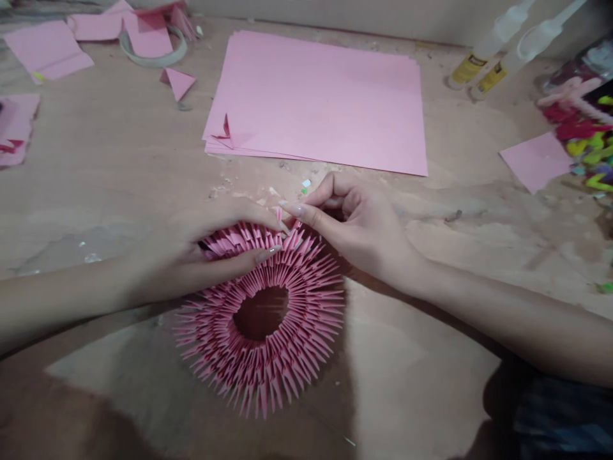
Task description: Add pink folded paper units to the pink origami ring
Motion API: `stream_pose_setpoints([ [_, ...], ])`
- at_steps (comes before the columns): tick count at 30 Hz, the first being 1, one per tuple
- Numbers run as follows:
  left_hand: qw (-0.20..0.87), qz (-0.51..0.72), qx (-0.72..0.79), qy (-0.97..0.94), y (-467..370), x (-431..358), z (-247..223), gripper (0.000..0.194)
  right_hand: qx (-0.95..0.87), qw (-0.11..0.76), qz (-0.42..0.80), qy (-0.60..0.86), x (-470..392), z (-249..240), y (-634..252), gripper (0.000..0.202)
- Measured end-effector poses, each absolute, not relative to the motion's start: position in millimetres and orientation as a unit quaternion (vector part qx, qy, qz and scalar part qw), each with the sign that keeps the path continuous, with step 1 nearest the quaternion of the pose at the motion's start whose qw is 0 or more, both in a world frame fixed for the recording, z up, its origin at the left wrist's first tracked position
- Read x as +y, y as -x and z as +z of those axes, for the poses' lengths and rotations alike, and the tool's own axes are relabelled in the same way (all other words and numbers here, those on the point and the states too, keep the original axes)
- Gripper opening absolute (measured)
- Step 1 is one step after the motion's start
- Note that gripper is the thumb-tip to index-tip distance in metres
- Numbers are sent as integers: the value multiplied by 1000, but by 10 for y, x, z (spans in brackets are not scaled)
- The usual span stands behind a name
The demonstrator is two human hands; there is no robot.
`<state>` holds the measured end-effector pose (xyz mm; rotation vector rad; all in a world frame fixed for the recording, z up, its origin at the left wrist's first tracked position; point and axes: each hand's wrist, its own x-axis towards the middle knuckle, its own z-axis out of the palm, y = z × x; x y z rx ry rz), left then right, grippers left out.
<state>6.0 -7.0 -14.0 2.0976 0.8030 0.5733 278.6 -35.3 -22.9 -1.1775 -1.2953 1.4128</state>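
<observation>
A ring of many pointed, folded pink paper pieces (313,297) lies on the table with a round hole in its middle. My left hand (211,249) grips its far side, thumb over the top and fingers around the outer edge. At the ring's far rim, my right hand (349,220) is closed in a pinch, thumb against index finger. A small folded pink paper piece (279,214) stands up between the fingertips of both hands. My fingers partly hide where it meets the ring.
Beyond my hands lies a stack of pink paper sheets (325,102) with a small folded piece (225,131) on it. Two glue bottles (488,76) stand at the back right. A roll of tape (153,61) and paper scraps (48,51) lie back left; a pink square (536,160) lies right.
</observation>
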Motion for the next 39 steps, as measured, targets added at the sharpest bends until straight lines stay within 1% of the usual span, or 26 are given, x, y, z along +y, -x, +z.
stream_pose_setpoints([
  [6,435,209,334,-809,-49,-93,-158,30,-502,418,590,474,-368,-149,-2830,48],
  [10,422,210,317,-823,-86,-90,-122,25,-488,389,625,469,-317,-88,-2913,50],
  [14,410,221,305,-831,-101,-95,-101,27,-487,377,651,443,-280,-82,-2960,45],
  [21,422,224,311,-822,-99,-110,-136,26,-497,414,611,457,-346,-123,-2883,36],
  [25,414,227,316,-823,-113,-123,-140,23,-493,421,604,464,-373,-121,-2868,31],
  [29,425,236,309,-818,-120,-116,-131,21,-488,408,617,463,-366,-96,-2875,31],
  [34,417,235,305,-823,-98,-60,-163,25,-498,402,625,446,-350,-87,-2886,28],
  [39,417,232,296,-828,-75,-37,-182,20,-511,383,620,455,-341,-93,-2894,31],
])
